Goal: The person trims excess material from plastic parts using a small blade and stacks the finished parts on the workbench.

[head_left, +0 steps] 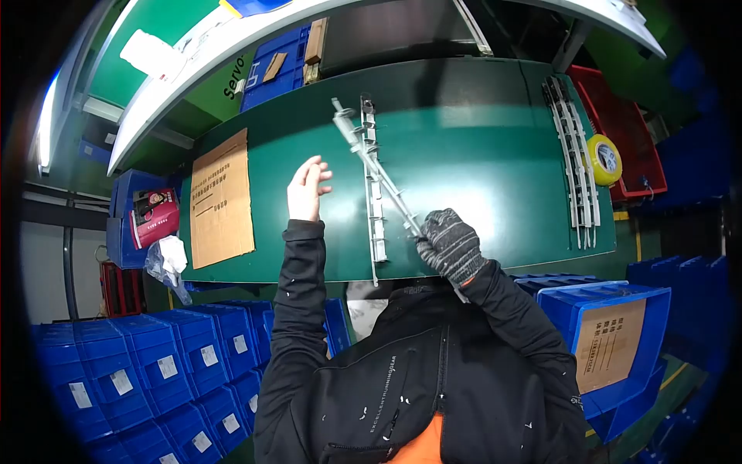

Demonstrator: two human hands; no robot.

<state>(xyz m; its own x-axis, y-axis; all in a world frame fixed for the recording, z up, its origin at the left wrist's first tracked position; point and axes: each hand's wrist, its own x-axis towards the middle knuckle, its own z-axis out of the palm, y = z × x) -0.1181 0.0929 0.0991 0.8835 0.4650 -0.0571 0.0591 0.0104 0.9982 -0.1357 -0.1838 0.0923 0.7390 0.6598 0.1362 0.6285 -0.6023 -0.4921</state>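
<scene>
My left hand (307, 187) is bare and held over the green table with its fingers apart and nothing in them. My right hand (450, 246), in a grey knitted glove, is wrapped round the lower part of a long metal strip (393, 188). The strip slants up and to the left, and its far end looks slightly blurred. It crosses over a second metal strip (377, 213), which lies lengthwise on the table between my hands. Small clips or brackets stick out along both strips.
Several similar strips (573, 161) lie at the table's right, beside a yellow tape roll (604, 160) and a red tray (630, 147). Flat cardboard (222, 203) covers the table's left part. Blue bins (166, 359) stand lower left, another blue bin (657, 325) lower right. A white shelf edge (166, 100) overhangs.
</scene>
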